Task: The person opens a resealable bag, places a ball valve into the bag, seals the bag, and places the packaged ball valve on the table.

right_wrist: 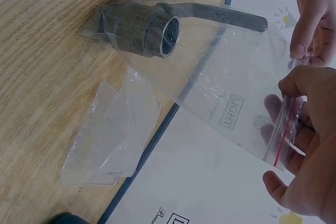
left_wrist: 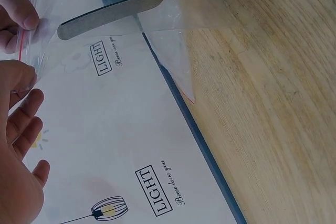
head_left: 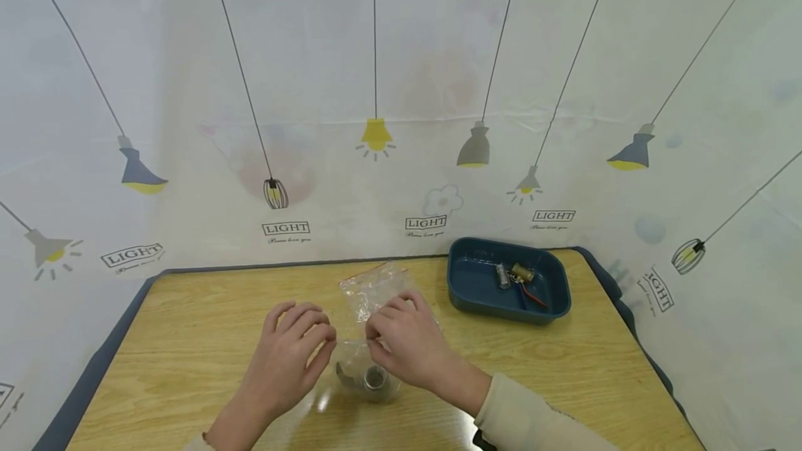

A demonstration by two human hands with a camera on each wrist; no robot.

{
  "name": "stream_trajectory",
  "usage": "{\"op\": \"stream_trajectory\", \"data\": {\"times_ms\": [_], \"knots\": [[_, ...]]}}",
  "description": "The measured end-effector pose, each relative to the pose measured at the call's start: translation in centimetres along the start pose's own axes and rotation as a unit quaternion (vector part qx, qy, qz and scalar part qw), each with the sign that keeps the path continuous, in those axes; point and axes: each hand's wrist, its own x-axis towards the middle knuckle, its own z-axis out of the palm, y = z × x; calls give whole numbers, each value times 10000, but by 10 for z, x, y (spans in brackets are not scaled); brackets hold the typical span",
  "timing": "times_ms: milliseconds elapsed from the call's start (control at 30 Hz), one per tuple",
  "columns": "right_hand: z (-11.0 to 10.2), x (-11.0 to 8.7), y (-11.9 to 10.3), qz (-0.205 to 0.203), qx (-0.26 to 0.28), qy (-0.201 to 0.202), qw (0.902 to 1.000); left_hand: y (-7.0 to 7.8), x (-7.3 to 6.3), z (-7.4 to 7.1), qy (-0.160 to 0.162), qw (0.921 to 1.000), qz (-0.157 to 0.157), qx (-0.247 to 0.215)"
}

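Observation:
A clear zip bag (right_wrist: 226,108) with a red seal line hangs by its top edge between my hands. Inside it sits a metal ball valve (right_wrist: 136,27) with a flat lever handle (left_wrist: 118,13); the valve's round threaded end shows through the plastic. My left hand (head_left: 285,360) pinches one end of the seal between thumb and forefinger, its other fingers loosely bent. Close beside it, my right hand (head_left: 407,343) pinches the seal strip, several fingers behind the plastic. In the head view the right hand hides part of the bag.
Another clear zip bag (head_left: 370,291) lies flat on the wooden table (head_left: 207,326), just beyond my hands. At the back right stands a dark blue tray (head_left: 460,294) holding metal cylindrical parts (head_left: 522,272) and a red wire (head_left: 534,296). A lamp-printed sheet (head_left: 351,193) surrounds the table.

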Motion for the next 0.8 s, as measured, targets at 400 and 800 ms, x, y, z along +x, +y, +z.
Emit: {"op": "stream_trajectory", "data": {"times_ms": [400,800], "knots": [[0,-3,5,0,96,-48,9999,0,-2,0,-107,9998,-148,-2],[-2,-4,6,4,90,2,10000,0,-3,1,-63,9999,-138,-4]]}}
